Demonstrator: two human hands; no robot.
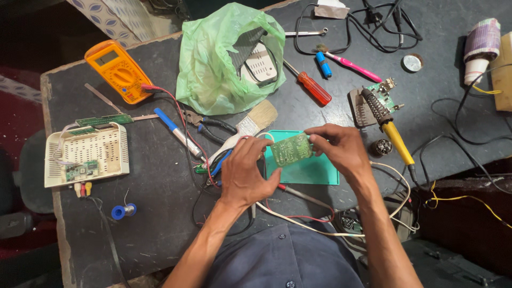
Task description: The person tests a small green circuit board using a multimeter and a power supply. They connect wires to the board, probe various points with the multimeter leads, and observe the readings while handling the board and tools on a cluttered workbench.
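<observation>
— Where is the green circuit board [290,150] held?
— At the middle of the frame, over the teal mat [309,170]. It is pinched by the fingers of the left hand [246,173] and right hand [338,149].
— What could go wrong?
— It could be dropped if the pinch is loosened, or bumped against the soldering iron [386,125] at right.

Open tabletop [160,213] lies left of the left hand [246,173], bare but for a blue solder spool [123,211]. Ahead, pliers [210,128], a brush [250,125] and a green bag [226,58] block the way. Right of the right hand [341,152], a soldering iron [389,125] and cables [458,133] crowd in, perhaps passable between.
</observation>
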